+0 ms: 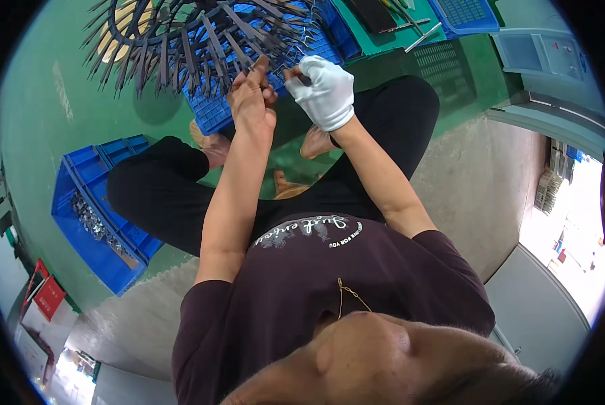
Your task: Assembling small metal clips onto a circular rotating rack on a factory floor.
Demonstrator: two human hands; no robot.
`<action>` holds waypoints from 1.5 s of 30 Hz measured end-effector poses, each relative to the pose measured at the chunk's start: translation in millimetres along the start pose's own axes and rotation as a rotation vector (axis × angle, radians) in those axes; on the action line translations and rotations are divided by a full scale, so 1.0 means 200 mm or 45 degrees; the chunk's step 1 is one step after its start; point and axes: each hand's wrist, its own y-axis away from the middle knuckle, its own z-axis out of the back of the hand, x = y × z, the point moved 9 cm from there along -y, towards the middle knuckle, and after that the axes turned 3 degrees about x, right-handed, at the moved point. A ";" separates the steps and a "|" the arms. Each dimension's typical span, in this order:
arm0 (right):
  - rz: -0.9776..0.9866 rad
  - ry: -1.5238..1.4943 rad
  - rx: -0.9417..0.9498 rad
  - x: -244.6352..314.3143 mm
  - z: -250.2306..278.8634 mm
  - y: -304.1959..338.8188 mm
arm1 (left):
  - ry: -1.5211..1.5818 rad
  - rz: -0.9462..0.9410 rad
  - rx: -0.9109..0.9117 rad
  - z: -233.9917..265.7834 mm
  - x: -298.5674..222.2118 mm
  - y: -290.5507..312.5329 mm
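A round dark rack point(211, 40) with many thin, spiky arms fans out at the top of the head view. My bare left hand point(250, 104) is at its near edge, thumb and fingers pinched together by the arm tips. Close to its right is my right hand point(326, 93), in a white glove with some fingertips bare, its thumb and forefinger curled together. Anything small between the fingers of either hand is too fine to make out. Under the rack and my hands is a blue plastic crate point(211, 116), with small shiny metal pieces around its upper right part.
A blue bin point(100, 260) of small metal parts sits left of my knee. At the top right, a green surface point(373, 44) carries thin tools, beside a blue basket point(464, 15). White cabinets point(552, 64) line the right side. My bent legs flank the crate.
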 end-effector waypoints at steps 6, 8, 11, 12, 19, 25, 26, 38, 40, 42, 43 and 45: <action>0.042 -0.053 -0.045 0.01 0.00 0.00 | 0.048 0.027 0.079 -0.04 -0.01 0.00; 0.056 -0.036 -0.049 0.01 -0.01 -0.01 | 0.050 0.029 0.074 -0.03 -0.01 0.00; 0.093 0.019 -0.066 0.02 -0.02 -0.01 | 0.049 0.039 0.064 -0.03 -0.01 0.00; 0.094 0.018 -0.065 0.03 -0.02 -0.01 | 0.050 0.038 0.063 -0.03 -0.01 0.00; 0.050 0.091 -0.035 0.06 0.00 -0.03 | 0.066 0.046 0.029 -0.03 -0.01 0.00; 0.061 0.123 -0.052 0.07 0.00 -0.03 | 0.009 0.054 0.110 0.00 0.01 -0.03; 0.063 0.125 -0.056 0.07 0.00 -0.02 | -0.009 0.058 0.141 0.00 0.01 -0.03; -0.092 -0.173 0.497 0.23 -0.01 0.18 | 0.459 0.243 0.244 0.14 0.02 0.31; -0.252 -0.205 0.649 0.22 -0.06 0.23 | 0.373 0.173 0.238 0.15 0.01 0.32; -0.329 -0.214 0.725 0.21 -0.10 0.25 | 0.335 0.139 0.239 0.16 0.00 0.33; -0.311 -0.222 0.697 0.21 -0.11 0.26 | 0.306 0.114 0.245 0.17 0.00 0.33; -0.274 -0.237 0.642 0.20 -0.13 0.27 | 0.247 0.063 0.258 0.17 -0.01 0.33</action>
